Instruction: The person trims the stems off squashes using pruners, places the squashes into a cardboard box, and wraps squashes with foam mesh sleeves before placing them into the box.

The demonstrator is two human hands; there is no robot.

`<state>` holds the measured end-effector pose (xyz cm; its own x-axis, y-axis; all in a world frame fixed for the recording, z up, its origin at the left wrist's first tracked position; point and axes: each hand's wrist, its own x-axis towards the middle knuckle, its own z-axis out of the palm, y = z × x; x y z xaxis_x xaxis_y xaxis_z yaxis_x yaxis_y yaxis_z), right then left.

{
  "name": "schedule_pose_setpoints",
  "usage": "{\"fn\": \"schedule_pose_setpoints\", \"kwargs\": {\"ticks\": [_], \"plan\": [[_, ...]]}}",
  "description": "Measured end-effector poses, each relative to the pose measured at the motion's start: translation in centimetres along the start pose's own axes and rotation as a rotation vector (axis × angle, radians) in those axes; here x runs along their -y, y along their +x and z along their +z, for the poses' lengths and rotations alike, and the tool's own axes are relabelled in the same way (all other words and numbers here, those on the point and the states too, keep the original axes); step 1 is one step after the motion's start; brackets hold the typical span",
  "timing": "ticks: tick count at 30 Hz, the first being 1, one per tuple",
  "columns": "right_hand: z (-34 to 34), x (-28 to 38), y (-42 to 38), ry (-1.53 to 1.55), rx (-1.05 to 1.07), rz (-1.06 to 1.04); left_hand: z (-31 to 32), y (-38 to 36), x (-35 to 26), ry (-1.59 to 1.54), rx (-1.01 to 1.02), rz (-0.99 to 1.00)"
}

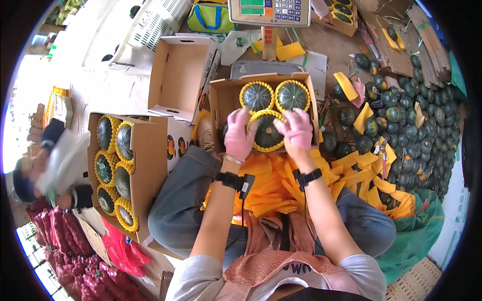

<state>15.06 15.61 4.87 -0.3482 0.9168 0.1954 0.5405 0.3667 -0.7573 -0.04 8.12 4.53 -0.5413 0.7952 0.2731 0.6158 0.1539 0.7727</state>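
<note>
Head view: grasps the front pumpkin (267, 132) from both sides inside the packing box (218, 103), with the left hand (239, 135) curled at its left edge and the right hand (297, 129) at its right, both in pink gloves (fingertips on the yellow netting, exact pressure impossible to tell). Shows two more netted pumpkins (257, 97) side by side just behind it, against the far wall of the packing box. Includes, beyond the packing box, a scale (270, 11) on a post; to its left and slightly behind, an open carton (178, 75); farther left and nearer, a filled carton (152, 173) of netted pumpkins. Reveals loose yellow netting (273, 185) heaped in front of the packing box, a pumpkin pile (416, 140) to its right, and, well left of it, another person's blurred hand (31, 173) near a whitish sheet (65, 158).
</note>
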Motion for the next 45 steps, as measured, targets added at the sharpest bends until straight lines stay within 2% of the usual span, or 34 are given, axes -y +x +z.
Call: {"fn": "schedule_pose_setpoints", "kwargs": {"ticks": [1, 2, 4, 7, 8, 10, 14, 15, 16, 18, 22, 26, 27, 30, 31, 35, 37, 40, 41, 44, 45], "plan": [[-0.3, 0.4, -0.6, -0.185, -0.1, -0.233, 0.1, -0.4, -0.3, 0.028, 0.091, 0.021], [0.1, -0.5, -1.3, -0.189, -0.061, -0.225, 0.6, -0.9, 0.5, 0.0, 0.155, 0.02], [-0.7, 1.5, -1.2, -0.103, 0.128, 0.098, 1.1, -0.9, 1.1, -0.092, 0.169, -0.031], [1.0, -0.6, -1.8, 0.127, 0.007, 0.053, 1.4, -0.7, 1.6, -0.138, 0.224, -0.107], [1.4, -1.0, -2.0, 0.113, -0.055, -0.022, 1.5, -0.5, 1.7, -0.146, 0.22, -0.091], [1.0, 0.7, -1.9, -0.009, -0.05, 0.048, 1.6, -0.5, 1.9, -0.161, 0.212, -0.05], [2.0, -0.7, -2.4, 0.072, -0.015, 0.095, 1.4, -0.7, 1.6, -0.135, 0.237, -0.045], [2.7, -0.9, -2.3, 0.242, -0.021, 0.13, 1.5, -0.8, 1.8, -0.155, 0.252, -0.075], [1.7, 0.0, -2.0, 0.119, 0.015, 0.124, 1.5, -0.8, 2.0, -0.162, 0.268, -0.095], [2.7, -1.1, -2.1, 0.188, -0.019, 0.102, 1.5, -0.8, 2.6, -0.181, 0.293, -0.073], [1.1, 0.7, -1.9, 0.095, -0.018, 0.114, 2.0, -1.1, 4.1, -0.335, 0.3, -0.043], [1.8, 0.0, -1.9, 0.174, -0.035, 0.127, 1.9, -1.1, 4.2, -0.367, 0.335, -0.097], [1.7, 0.4, -1.9, 0.292, -0.066, 0.117, 1.9, -1.2, 4.1, -0.371, 0.34, -0.104], [0.8, 1.1, -2.0, 0.166, -0.048, 0.114, 1.8, -1.2, 4.2, -0.409, 0.36, -0.126], [0.9, 1.2, -2.0, 0.333, -0.041, 0.177, 1.9, -1.3, 4.2, -0.42, 0.358, -0.127], [0.6, 1.5, -2.0, 0.277, -0.065, 0.148, 1.6, -1.4, 3.5, -0.437, 0.344, -0.123], [0.7, 1.4, -2.2, 0.194, -0.095, 0.124, 2.1, -1.8, 4.4, -0.443, 0.352, -0.196], [1.8, 0.4, -2.4, 0.099, -0.195, 0.304, 2.6, -2.1, 6.0, -0.447, 0.357, -0.309], [1.9, 0.1, -2.6, 0.099, -0.168, 0.34, 2.6, -2.2, 6.6, -0.449, 0.357, -0.348], [1.8, -0.3, -3.4, 0.218, -0.126, 0.266, 2.2, -2.0, 6.3, -0.81, 0.469, -0.583], [1.8, -0.4, -3.6, 0.262, -0.101, 0.277, 2.2, -2.0, 5.9, -0.826, 0.453, -0.536]]}}
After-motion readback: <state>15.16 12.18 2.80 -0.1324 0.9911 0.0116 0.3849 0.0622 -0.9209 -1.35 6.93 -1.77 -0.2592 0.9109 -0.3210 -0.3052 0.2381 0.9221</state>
